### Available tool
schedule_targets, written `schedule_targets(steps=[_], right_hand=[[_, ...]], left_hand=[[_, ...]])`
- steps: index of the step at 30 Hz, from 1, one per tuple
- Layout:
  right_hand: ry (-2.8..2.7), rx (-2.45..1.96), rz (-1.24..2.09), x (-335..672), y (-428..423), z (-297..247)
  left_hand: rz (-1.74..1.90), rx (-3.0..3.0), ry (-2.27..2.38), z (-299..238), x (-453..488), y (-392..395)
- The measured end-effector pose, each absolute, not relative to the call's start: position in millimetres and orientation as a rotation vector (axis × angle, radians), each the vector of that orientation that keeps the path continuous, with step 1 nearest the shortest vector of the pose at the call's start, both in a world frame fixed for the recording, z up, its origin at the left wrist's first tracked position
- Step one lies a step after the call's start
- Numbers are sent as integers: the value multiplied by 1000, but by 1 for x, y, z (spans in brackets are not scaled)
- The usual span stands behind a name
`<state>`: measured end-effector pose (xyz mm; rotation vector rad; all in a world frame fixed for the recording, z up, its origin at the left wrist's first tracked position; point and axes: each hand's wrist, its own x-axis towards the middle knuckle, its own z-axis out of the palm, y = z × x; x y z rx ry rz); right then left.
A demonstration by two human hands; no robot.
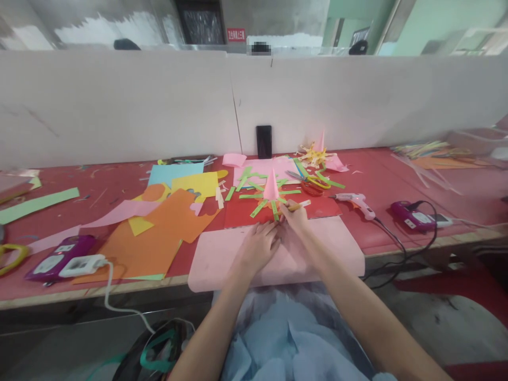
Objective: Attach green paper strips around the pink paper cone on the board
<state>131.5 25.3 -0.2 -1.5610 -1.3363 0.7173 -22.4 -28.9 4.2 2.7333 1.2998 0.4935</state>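
Note:
A pink paper cone [271, 188] stands upright on the red sheet [327, 207], with green paper strips [259, 208] spreading out around its base. Small dark marks show on some of these strips. My right hand [296, 216] is closed around a yellowish pen [295, 207], its tip end close to a strip at the front of the cone. Just to the left, my left hand [262, 241] lies with its fingers stretched out at the near edge of the red sheet, close to the same strip. Under my forearms is a pink sheet [214, 259].
Orange paper [154, 238], yellow paper [194, 185] and blue paper [174, 173] lie to the left. Scissors [313, 181], a pink glue gun [357, 202] and a corded purple power strip [413, 217] are on the right. Behind stand a black phone [264, 142] and another pink cone [319, 143].

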Motion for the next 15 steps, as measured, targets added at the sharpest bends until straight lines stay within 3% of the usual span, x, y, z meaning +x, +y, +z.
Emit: schedule_targets(steps=[15], right_hand=[[-1312, -1569, 697, 132, 25, 0]], left_hand=[[495, 2748, 1269, 0, -23, -27]])
